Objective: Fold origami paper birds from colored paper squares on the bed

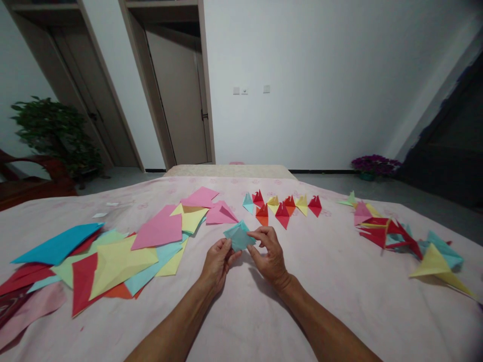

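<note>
A light blue folded paper [239,236] is held up between both hands, a little above the cloth at the middle. My left hand [219,260] pinches its lower left edge between thumb and fingers. At its right corner, my right hand [270,254] grips the paper with thumb and index finger. Just behind the held piece lies a pink folded paper [221,213]. Beyond my right hand, several small folded paper birds in red, orange, yellow and blue stand in rows, among them a dark red one [283,215].
Loose coloured sheets, with a yellow one [123,261] on top, spread over the left of the pink-patterned cloth [234,322]. Larger folded pieces, including a yellow one [433,264], lie at the right. A pale bench or table [230,171] stands behind the cloth's far edge.
</note>
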Demonstrator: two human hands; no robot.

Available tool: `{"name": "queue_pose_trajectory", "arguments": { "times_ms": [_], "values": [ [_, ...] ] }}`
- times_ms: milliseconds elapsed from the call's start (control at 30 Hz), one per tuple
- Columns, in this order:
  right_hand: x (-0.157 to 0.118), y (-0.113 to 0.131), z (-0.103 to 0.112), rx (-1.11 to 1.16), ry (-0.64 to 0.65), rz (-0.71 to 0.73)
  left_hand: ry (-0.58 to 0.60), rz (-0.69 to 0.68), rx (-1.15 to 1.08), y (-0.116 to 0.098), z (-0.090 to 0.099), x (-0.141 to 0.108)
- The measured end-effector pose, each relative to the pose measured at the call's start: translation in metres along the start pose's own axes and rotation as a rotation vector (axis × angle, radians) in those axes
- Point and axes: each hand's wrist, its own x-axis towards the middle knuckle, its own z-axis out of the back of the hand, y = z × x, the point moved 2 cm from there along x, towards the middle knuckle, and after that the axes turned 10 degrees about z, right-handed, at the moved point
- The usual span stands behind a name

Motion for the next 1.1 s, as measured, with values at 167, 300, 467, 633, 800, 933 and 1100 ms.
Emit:
{"name": "queue_pose_trajectory", "arguments": {
  "times_ms": [167,300,467,633,800,933,1100],
  "values": [
    [-0.001,-0.002,0.001,-0.057,-0.014,0.085,0.005,0.0,0.011,0.001,0.003,0.002],
    [-0.002,-0.001,0.002,-0.074,0.004,0.114,0.005,-0.001,0.021,0.001,0.004,0.001],
    [0.003,-0.001,0.006,-0.045,0.088,0.146,0.018,0.04,0.006,-0.002,0.006,0.003],
    [0.014,-0.005,0.015,-0.041,0.224,0.189,0.069,0.143,0.002,-0.006,0.012,0.009],
    [0.022,-0.006,0.02,-0.048,0.341,0.23,0.127,0.214,0.029,-0.01,0.014,0.008],
    [0.024,-0.005,0.019,-0.055,0.369,0.214,0.149,0.242,0.041,-0.011,0.013,0.007],
    [0.021,-0.003,0.014,-0.071,0.318,0.144,0.177,0.218,0.037,-0.008,0.014,0.009]
  ]
}}
